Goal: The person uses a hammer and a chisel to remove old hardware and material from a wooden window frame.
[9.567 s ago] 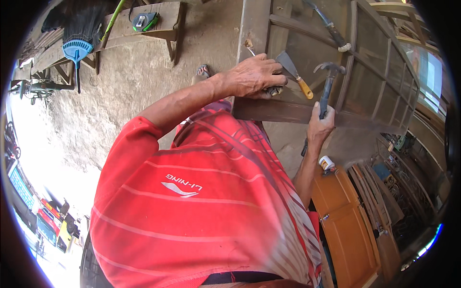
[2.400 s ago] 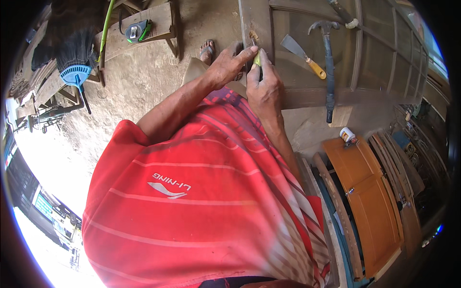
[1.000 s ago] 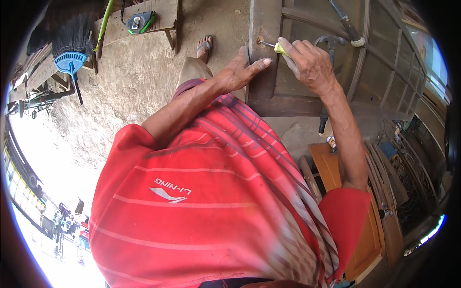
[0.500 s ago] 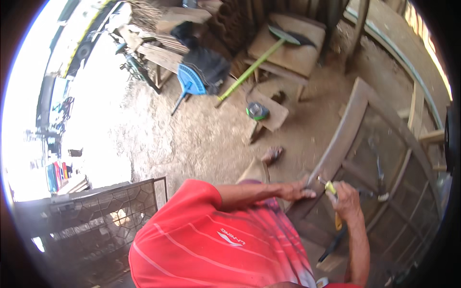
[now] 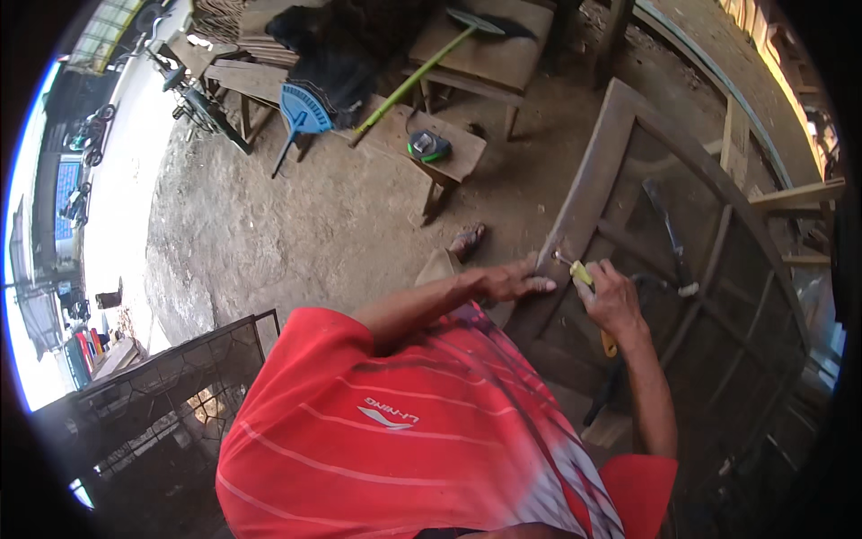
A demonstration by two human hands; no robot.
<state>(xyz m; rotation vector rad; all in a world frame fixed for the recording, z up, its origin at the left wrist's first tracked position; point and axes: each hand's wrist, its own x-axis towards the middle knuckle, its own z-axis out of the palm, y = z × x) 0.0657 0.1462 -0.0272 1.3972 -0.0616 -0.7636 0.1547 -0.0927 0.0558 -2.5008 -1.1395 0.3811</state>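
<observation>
My right hand [image 5: 614,304] is closed around a screwdriver-like tool [image 5: 582,272] with a yellow handle and thin metal shaft. The tool's tip meets a small dark hole in the side rail of a brown wooden panel frame [image 5: 588,180]. Below my right palm pokes out an orange-yellow piece [image 5: 609,344]; whether it belongs to the same tool, I cannot tell. My left hand [image 5: 514,280] rests at the rail's near edge beside the hole, fingers stretched and thumb apart. A long tool [image 5: 664,225] with a pale end lies across the panel.
Ahead stands a small wooden bench [image 5: 462,157] bearing a green-and-black tape measure [image 5: 428,145]. Beyond are a chair [image 5: 485,58] with a green-handled tool [image 5: 413,81] across it and a blue fan-shaped rake head [image 5: 305,110]. A metal grille [image 5: 171,386] stands at lower left.
My view has shifted, so the surroundings sit higher and further left. Both hands stay by the same spot on the rail, with the yellow-handled tool still in my right hand.
</observation>
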